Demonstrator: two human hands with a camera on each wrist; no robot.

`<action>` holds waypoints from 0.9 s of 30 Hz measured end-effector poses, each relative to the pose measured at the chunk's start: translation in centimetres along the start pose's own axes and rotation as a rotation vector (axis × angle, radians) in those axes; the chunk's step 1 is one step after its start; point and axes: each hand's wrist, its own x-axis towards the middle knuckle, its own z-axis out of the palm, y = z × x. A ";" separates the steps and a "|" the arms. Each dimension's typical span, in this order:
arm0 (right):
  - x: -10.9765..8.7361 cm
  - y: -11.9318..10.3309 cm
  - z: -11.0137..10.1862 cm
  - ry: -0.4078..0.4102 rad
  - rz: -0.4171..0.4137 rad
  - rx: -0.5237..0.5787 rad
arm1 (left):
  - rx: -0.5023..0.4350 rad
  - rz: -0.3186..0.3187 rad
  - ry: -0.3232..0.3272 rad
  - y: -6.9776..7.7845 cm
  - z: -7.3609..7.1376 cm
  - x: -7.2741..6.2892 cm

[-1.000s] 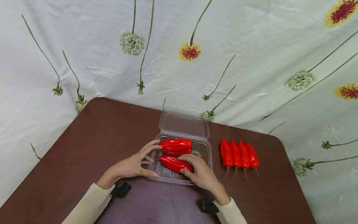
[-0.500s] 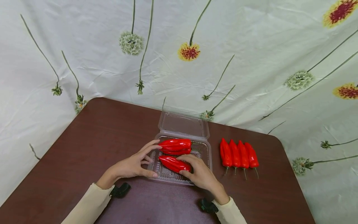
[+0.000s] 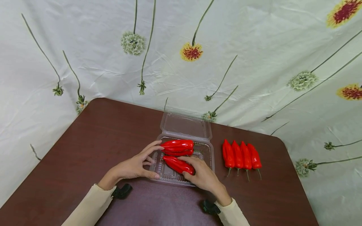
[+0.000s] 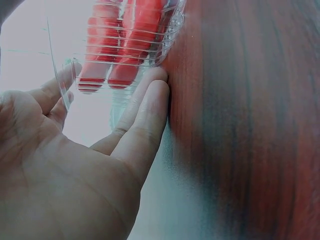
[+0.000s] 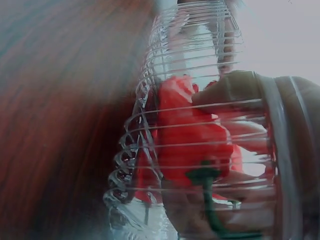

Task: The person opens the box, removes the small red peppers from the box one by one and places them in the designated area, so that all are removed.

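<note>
In the head view, a clear plastic clamshell container (image 3: 211, 157) stands with its lid (image 3: 185, 125) tipped back. Glossy red peppers (image 3: 178, 146) lie crosswise in its far half. My right hand (image 3: 203, 174) reaches in over the near right side and grips another red pepper (image 3: 176, 164), its tip pointing left. Through the ribbed wall in the right wrist view, this pepper (image 5: 192, 145) shows a green stem (image 5: 207, 185). My left hand (image 3: 133, 166) rests at the container's left side, fingers (image 4: 147, 107) extended and touching it, thumb near the front left corner.
Several more red peppers (image 3: 241, 155) lie in a row on the brown table (image 3: 113, 131), right of the container, stems toward me. A pale flowered cloth (image 3: 169, 62) hangs right behind the table's far edge.
The pepper in my right hand has shifted slightly right and away from me, nearer the far peppers, and its tip has moved. My left hand has stayed in place.
</note>
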 end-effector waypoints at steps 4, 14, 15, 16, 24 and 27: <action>0.0 0.1 0.0 -0.006 -0.026 0.005 | -0.005 -0.004 -0.001 0.0 0.0 0.1; -0.1 -0.1 -0.1 -0.017 -0.001 -0.036 | 0.005 -0.013 0.001 0.2 -0.1 0.0; -0.2 -0.1 -0.1 -0.012 -0.003 -0.036 | 0.004 -0.013 0.002 0.2 -0.1 0.0; -0.2 -0.1 -0.1 -0.006 -0.004 -0.033 | 0.002 -0.017 0.003 0.2 -0.1 0.0; -0.1 0.3 -0.2 0.008 -0.043 0.030 | 0.012 -0.005 -0.003 0.2 -0.1 0.0; -0.1 0.4 -0.3 0.006 -0.061 0.066 | 0.012 -0.004 -0.004 0.2 -0.1 0.0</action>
